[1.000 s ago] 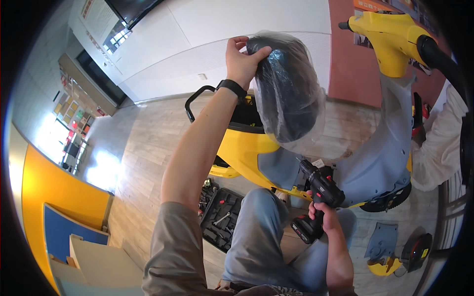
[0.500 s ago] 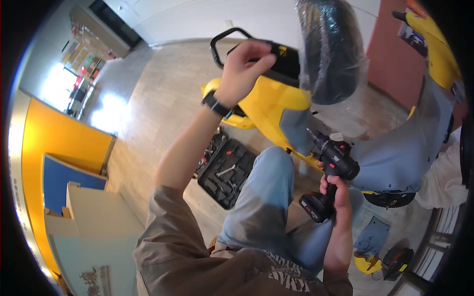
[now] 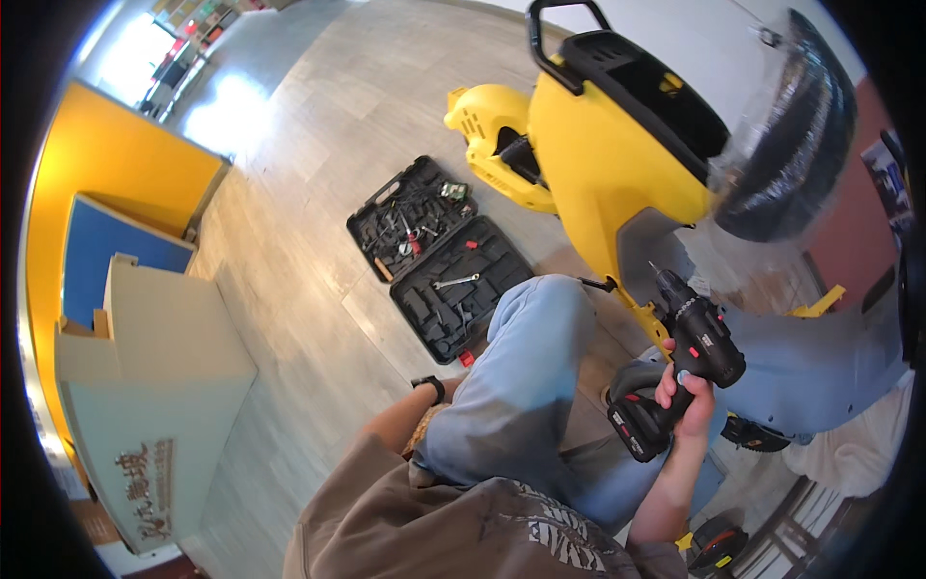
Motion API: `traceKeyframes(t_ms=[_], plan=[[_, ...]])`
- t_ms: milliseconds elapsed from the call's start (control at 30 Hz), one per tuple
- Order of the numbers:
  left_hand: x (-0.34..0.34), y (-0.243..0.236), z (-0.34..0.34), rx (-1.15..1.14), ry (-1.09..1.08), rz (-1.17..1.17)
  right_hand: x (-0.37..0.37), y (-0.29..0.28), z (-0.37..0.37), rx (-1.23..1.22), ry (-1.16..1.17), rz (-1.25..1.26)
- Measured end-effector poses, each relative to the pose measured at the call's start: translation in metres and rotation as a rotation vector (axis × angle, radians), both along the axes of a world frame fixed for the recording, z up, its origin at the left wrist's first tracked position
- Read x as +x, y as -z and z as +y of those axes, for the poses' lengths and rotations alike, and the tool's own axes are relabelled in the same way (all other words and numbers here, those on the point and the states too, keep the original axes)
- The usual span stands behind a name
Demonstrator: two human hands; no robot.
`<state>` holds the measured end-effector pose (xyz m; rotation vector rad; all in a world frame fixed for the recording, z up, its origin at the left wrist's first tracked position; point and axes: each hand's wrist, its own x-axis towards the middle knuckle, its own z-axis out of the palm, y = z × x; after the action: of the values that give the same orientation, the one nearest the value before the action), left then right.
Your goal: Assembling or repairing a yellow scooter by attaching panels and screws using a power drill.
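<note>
My right hand [image 3: 691, 405] is wrapped round the grip of a black cordless drill [image 3: 702, 340], whose bit points up and away. The drill stands over my lap, beside the yellow and grey scooter body [image 3: 617, 145]. Down by my bent leg is my left hand [image 3: 451, 385], mostly hidden behind the thigh, with a black watch on the wrist. Its fingers do not show. Just beyond it lies an open black tool case [image 3: 413, 307] with a wrench [image 3: 456, 281] and several small tools in it.
A scooter seat [image 3: 796, 145] in clear plastic wrap rests atop the scooter at right. The grey footboard [image 3: 810, 372] spreads beside the drill. A pale counter [image 3: 159, 357] and a yellow panel [image 3: 125, 159] stand at left. White cloth [image 3: 849, 449] lies at lower right.
My left hand has left the scooter's rear top and come down beside my leg. The view has shifted, showing more of the tool case. The drill stays in my right hand.
</note>
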<state>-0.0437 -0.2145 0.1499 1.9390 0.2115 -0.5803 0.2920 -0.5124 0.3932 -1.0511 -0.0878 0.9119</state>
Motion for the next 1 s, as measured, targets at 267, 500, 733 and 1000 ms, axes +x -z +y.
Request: traceKeyframes(t_ms=[267,500,733,1000], plan=[[0.009,0.101,0.005,0.074,-0.469,0.716,0.003,-0.008,0.024,-0.167,-0.087,-0.155],[-0.05,0.183,0.036,-0.343,-1.727,0.754,-0.004,-0.003,0.044,-0.183,-0.128,-0.098],[-0.027,0.191,0.032,-1.089,-2.259,0.297,0.004,-0.008,0.041,-0.239,-0.122,-0.121],[-0.027,0.188,0.029,-1.125,-2.462,0.157,0.012,-0.008,0.048,-0.149,-0.19,-0.019]])
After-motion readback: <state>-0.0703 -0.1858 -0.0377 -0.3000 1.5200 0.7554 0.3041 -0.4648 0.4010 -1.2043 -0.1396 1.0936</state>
